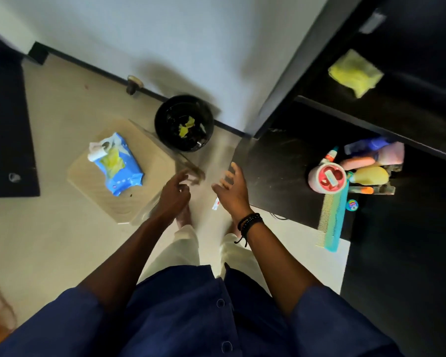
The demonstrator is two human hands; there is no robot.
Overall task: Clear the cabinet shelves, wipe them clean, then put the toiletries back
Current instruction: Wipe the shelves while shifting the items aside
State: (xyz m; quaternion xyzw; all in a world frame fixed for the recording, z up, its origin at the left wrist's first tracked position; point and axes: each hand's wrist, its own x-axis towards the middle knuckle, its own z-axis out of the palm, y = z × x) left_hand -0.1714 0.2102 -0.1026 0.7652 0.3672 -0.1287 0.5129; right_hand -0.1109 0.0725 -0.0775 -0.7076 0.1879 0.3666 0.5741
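Both hands are empty and apart, held over the floor between bench-height items. The left hand (174, 194) is loosely curled with the forefinger out. The right hand (232, 189) has its fingers spread, just beside the left edge of the dark lower shelf (273, 171).

The toiletries (363, 163) stand bunched at the right of that shelf: tubes, small bottles and a pink jar (326, 177) with a red lid. A blue comb (334, 222) lies nearest, and its near end appears to pass over the shelf edge. A yellow cloth (354, 72) rests on the shelf above, far right.

Assessment: the items look like light plastic, smooth and liable to slip or topple as a bunch. Take each by its body, the jar round its wall. The comb is thin and stiff; pinch it along the spine. The cloth is soft and may be gathered anywhere.

A wipes packet (119, 166) lies on a beige tray (144, 202) at left, beside a black bin (158, 124).
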